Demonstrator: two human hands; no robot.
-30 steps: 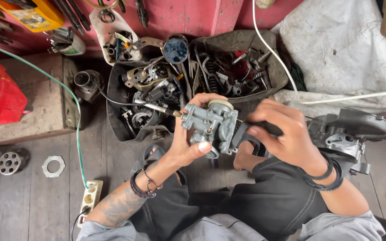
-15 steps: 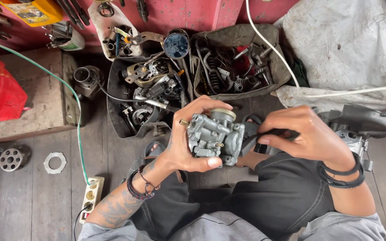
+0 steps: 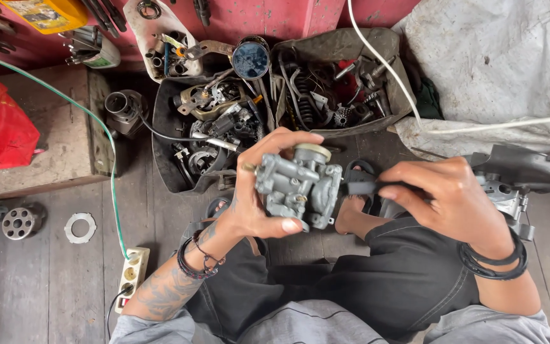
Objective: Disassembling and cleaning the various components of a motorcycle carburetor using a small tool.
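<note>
Mid-step: working on grey carburetor [image 3: 297,185], gripped in left hand [image 3: 256,197] above lap. Right hand [image 3: 447,197] pinching black tool handle [image 3: 358,187] against its side. Next: steady hold, careful turning.

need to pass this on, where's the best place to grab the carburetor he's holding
Grip the carburetor around its blocky grey middle, coming from the left side as the left hand does: thumb below, fingers over the top. The right side is taken by the black-handled tool in the right hand, and the round cap on top offers little purchase.
</note>
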